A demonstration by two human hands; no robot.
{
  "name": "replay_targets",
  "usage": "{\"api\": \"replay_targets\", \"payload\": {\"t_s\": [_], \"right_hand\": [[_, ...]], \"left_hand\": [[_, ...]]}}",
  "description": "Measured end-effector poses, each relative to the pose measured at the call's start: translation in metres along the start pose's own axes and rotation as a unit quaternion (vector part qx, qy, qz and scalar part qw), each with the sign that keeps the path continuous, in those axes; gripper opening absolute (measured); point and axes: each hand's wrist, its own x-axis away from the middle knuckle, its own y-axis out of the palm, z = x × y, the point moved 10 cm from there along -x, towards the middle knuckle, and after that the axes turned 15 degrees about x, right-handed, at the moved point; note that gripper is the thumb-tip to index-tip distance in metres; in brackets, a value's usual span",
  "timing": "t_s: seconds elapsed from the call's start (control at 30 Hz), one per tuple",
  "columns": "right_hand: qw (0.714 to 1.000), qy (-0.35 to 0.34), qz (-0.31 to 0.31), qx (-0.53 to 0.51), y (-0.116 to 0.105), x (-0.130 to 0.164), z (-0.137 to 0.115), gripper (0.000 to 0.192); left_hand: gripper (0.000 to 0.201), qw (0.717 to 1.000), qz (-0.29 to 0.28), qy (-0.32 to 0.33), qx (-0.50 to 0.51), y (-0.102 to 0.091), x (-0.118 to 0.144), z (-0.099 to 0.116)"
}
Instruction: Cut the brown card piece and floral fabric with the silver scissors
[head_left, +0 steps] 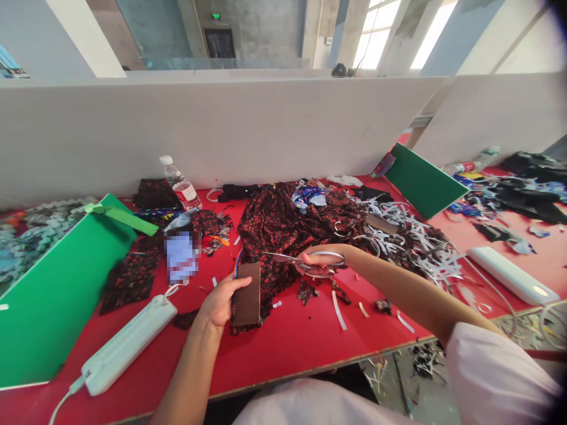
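Observation:
My left hand [225,298] grips a flat brown cardboard piece [248,301], thumb on top and fingers hidden beneath. Dark fabric with a red pattern [277,280] shows around and under the cardboard's edges. A thin blue strip rises by the cardboard's upper left corner. In my right hand [316,261] is a pair of scissors [283,257], its handle loops around my fingers. The blades point left, just above the cardboard's top edge and over the patterned fabric. Whether they touch the fabric I cannot tell. A big heap of the same fabric [283,218] lies behind both hands.
A white power strip [130,345] lies at left, another white one [511,274] at right. Green boards [66,301] stand on both sides. White strip scraps [425,248] pile up at right. A water bottle [181,186] leans near the pale partition [199,130].

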Motion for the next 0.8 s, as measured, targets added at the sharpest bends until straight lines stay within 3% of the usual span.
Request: {"api": "replay_targets", "payload": {"t_s": [0.4, 0.67, 0.8], "right_hand": [[1.0, 0.005, -0.022, -0.011, 0.002, 0.003, -0.002, 0.058], [0.999, 0.009, 0.024, 0.04, -0.004, 0.009, -0.01, 0.062], [0.999, 0.006, 0.009, 0.041, -0.001, 0.008, -0.013, 0.066]], "left_hand": [[0.028, 1.0, -0.023, -0.01, -0.011, 0.002, 0.002, -0.002], [0.026, 0.999, -0.029, -0.01, -0.011, 0.004, 0.005, -0.001], [0.027, 1.0, -0.016, -0.012, -0.018, 0.003, 0.006, -0.002]]}}
